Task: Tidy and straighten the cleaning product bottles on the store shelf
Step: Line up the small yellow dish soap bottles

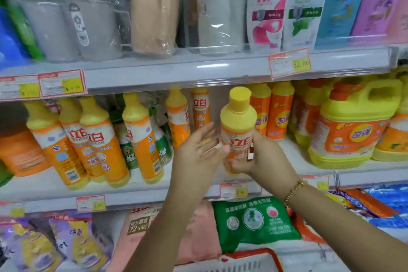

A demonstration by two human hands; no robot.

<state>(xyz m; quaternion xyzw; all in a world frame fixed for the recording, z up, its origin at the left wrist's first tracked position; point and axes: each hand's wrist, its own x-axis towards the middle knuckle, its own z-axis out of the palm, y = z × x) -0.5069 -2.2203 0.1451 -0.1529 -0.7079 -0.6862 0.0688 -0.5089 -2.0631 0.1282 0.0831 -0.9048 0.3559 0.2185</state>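
Observation:
A yellow-capped orange dish-soap bottle (238,123) stands upright in front of the middle shelf (154,192). My right hand (262,157) grips its lower body from the right. My left hand (198,152) is beside it on the left, fingers spread, thumb tip touching the bottle's label. More bottles of the same brand (97,137) lean to the left on the shelf's left half. Two others (187,117) stand further back behind my left hand.
Orange bottles (273,110) and a big yellow jug (353,126) fill the shelf's right side. Green bottles (163,146) sit among the leaning ones. The shelf above holds cups and shampoo; detergent bags (254,223) lie below. A red basket rim (249,254) is at the bottom.

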